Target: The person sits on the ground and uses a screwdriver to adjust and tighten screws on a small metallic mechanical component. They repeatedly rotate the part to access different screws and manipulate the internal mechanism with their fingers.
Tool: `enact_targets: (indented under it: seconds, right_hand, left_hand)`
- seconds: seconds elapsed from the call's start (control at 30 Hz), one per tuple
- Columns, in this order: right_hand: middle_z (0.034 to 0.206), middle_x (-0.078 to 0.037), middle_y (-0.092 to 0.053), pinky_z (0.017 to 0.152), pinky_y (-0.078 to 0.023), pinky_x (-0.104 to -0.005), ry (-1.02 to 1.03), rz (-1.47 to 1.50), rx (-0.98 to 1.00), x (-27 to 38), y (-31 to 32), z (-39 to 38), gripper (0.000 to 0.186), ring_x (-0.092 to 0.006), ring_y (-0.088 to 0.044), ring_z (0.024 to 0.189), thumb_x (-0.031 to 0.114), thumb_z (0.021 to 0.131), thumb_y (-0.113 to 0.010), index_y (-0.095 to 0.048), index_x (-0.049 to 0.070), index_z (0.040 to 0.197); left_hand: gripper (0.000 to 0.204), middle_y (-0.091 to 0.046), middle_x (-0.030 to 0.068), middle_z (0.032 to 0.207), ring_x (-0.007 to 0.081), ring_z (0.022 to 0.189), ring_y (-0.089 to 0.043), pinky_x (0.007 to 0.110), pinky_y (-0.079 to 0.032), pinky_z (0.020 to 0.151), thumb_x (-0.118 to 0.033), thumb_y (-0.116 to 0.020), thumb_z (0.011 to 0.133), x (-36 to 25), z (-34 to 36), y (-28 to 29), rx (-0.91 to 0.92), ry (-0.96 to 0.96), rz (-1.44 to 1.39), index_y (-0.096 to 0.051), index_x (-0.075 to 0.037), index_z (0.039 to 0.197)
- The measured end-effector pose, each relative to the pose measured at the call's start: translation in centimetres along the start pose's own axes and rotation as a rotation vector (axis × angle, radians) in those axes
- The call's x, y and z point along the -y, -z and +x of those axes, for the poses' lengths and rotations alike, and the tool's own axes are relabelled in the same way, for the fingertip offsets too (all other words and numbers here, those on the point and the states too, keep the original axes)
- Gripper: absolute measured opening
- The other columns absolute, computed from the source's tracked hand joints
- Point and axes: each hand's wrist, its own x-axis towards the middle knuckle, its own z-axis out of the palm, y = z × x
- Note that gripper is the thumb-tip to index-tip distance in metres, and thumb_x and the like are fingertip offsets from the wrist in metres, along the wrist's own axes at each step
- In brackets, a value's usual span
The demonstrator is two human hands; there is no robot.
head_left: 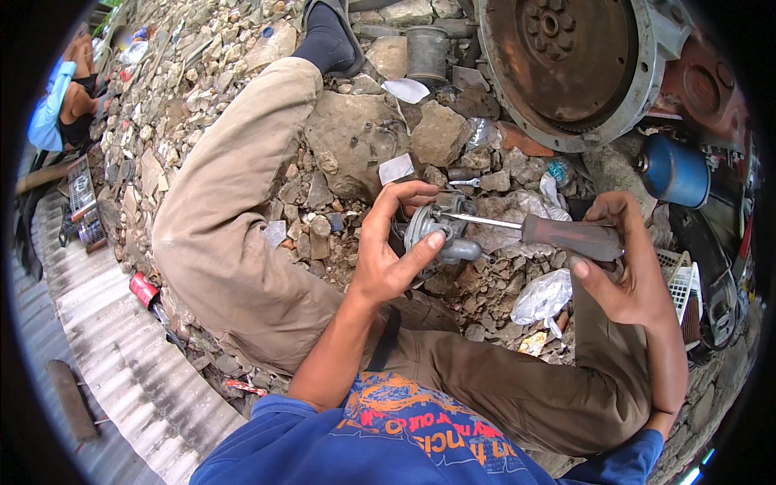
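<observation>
Screwdriver tip at a grey metal part, between two hands.
The left hand (392,263) pinches the grey metal part (459,249) between thumb and curled fingers; the right hand (634,283) has thumb and fingers around the handle of the screwdriver (562,237), whose long axis runs leftward to the part. Whether the tip is seated is hard to tell. Open room lies over the rubble (485,304); a blue canister (677,170) stands beyond the right hand.

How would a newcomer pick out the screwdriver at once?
From the big round rusty piece at upper right, drop to the person's right hand. It holds the screwdriver, pointing left toward the grey metal part in the left hand. Unlike that part, it has a dark handle and slim, bright shaft.
</observation>
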Motion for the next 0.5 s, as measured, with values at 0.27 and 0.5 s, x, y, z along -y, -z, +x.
enact_targets:
  seconds: [0.27,0.5]
  right_hand:
    - [0.089,-0.011,-0.06,0.07,-0.047,-0.0312,-0.168,-0.06,0.147,1.7,2.6,0.6,0.041,-0.0155,-0.057,0.077,0.033,0.09,-0.073,-0.057,-0.001,0.105]
    - [0.084,-0.01,-0.063,0.069,-0.049,-0.031,0.214,-0.125,-0.032,3.0,0.7,0.9,0.038,-0.0187,-0.061,0.071,0.028,0.083,-0.079,-0.062,-0.001,0.1]
  left_hand:
    - [0.048,-0.06,0.0085,0.109,0.0173,0.102,-0.053,0.032,-0.042,0.093,-0.029,-0.074,0.08,-0.7,-0.7,-0.7,-0.017,0.113,-0.175,-0.059,-0.001,0.116]
    - [0.044,-0.061,0.0077,0.109,0.0165,0.104,-0.054,0.031,-0.04,0.097,-0.031,-0.07,0.084,-0.1,-0.8,-0.4,0.033,0.138,-0.237,-0.059,0.0,0.114]
